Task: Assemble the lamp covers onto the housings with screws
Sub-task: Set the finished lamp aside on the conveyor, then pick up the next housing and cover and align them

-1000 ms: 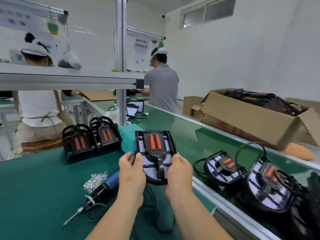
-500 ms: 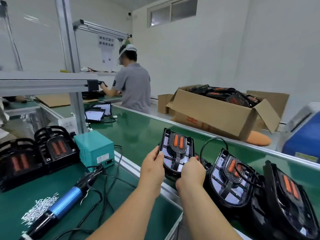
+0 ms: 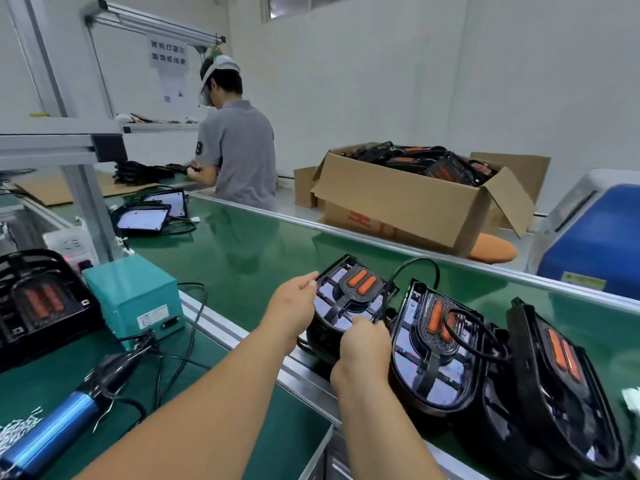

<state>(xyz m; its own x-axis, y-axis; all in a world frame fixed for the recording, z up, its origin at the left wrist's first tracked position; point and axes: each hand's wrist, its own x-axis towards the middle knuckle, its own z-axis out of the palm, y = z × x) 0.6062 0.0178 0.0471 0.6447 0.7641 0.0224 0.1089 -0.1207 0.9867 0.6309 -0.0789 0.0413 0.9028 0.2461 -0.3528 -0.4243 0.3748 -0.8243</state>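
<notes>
I saw my left hand [image 3: 294,306] gripping the left edge and my right hand [image 3: 363,351] the near end of a covered lamp [image 3: 349,292], tilted at the near side of the green conveyor belt [image 3: 259,258], just beside a second lamp [image 3: 436,348].

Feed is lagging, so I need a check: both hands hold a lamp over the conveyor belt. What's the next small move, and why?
Probably lower the lamp onto the green conveyor belt and release the grip. The left hand and right hand hold its opposite edges, it is tilted at the belt's near side, and it lines up beside two similar lamps already lying there.
</notes>
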